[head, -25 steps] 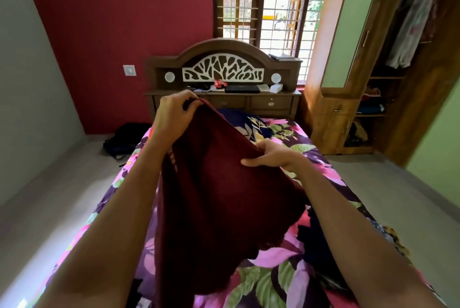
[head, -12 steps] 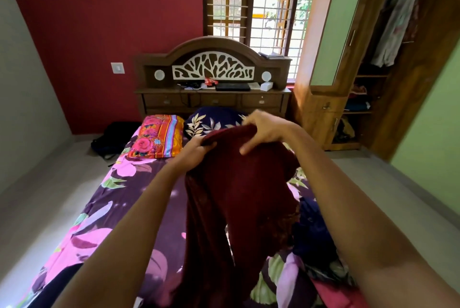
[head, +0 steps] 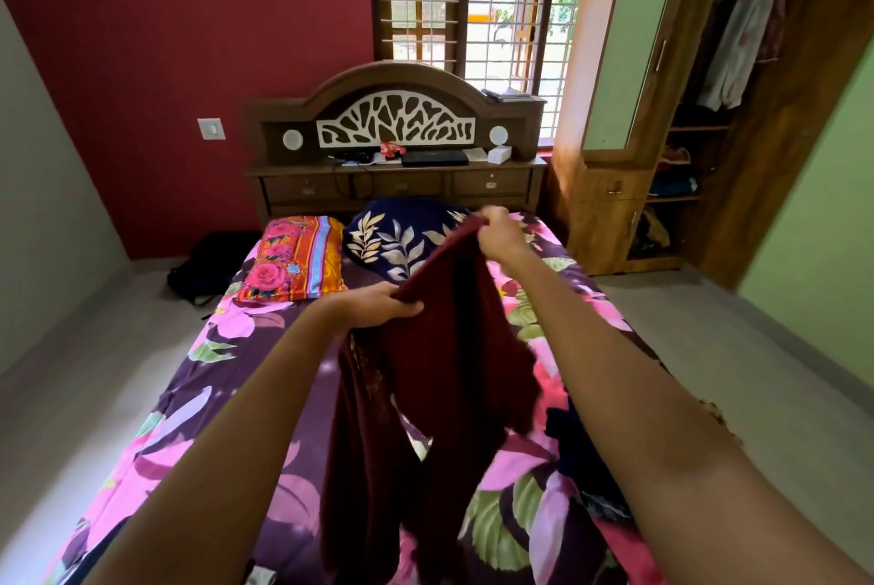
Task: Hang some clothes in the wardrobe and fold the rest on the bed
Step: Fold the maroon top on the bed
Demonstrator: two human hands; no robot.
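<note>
Both hands are on the dark maroon knit garment (head: 444, 376), held up over the bed. The left hand (head: 373, 305) grips one end of its top edge, fingers curled over the cloth, nearer the camera. The right hand (head: 501, 232) pinches the other end, higher and farther out, toward the pillows. The hands are apart, and the edge runs in a slope between them. The rest of the garment hangs in long folds between the forearms, above the purple bedsheet with big pink flowers and green leaves (head: 227, 348); whether the hem touches it, I cannot tell.

Just beside the right forearm, a heap of dark blue clothes (head: 574, 442) lies on the sheet. At the head of the bed sit an orange floral pillow (head: 293, 258) and a navy pillow with pale leaf print (head: 397, 239), side by side under the carved wooden headboard (head: 397, 125). Off to the right, the wooden wardrobe with a pale green door panel (head: 629, 50) stands open, a pale garment (head: 738, 50) hanging inside.
</note>
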